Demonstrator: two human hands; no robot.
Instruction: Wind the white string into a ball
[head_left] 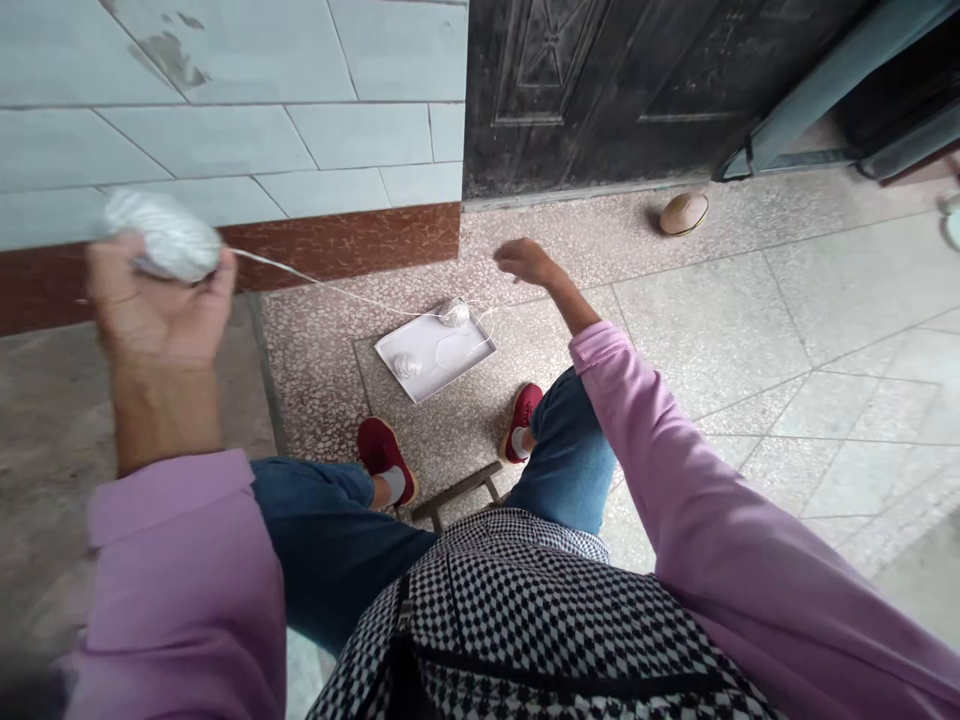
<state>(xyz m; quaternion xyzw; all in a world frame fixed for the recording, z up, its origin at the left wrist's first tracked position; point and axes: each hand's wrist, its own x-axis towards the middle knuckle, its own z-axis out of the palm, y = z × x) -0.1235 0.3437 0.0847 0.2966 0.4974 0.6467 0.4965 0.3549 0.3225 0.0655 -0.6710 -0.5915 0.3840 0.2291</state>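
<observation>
My left hand (169, 320) is raised at the left, its fingers wrapped round a ball of white yarn (176, 240), which is slightly blurred. From that ball a white strand (300, 272) runs down to the right, to a shallow white tray (420, 335) on the floor. A smaller yarn ball (454, 313) sits at the tray's far edge and another yarn ball (406, 365) near its left end, with loose strand looping between and past the right side. My right hand (525, 262) hangs above and right of the tray, fingers bent together; whether they pinch any yarn is hidden.
A tiled wall (225, 140) with a brown base stands ahead on the left, beside a dark door (570, 100). A round tan object (683, 213) lies by the door. Red shoes (386, 460) flank the tray, and a stool bar (457, 490) shows between the legs.
</observation>
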